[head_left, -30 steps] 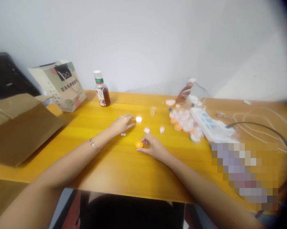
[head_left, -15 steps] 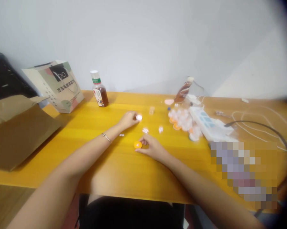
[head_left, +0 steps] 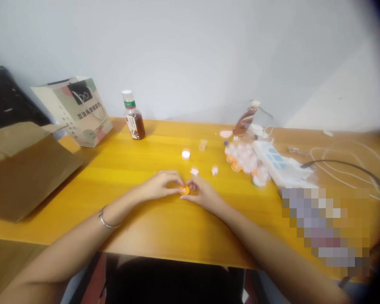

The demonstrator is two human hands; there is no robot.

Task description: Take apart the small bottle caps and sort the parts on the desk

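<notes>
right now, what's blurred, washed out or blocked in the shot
Head view: the orange disc at the right hand looks soft, its detail unreadable; head view: the white disc is washed out; head view: a mosaic patch covers the lower right, and the right edge goes dark.

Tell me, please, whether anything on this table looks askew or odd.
Two things: the right-hand bottle slants noticeably more than the left-hand bottle, though lens distortion may exaggerate this; and a blocky mosaic patch at the near right hides whatever is beneath it. No clear damage shows.
</notes>
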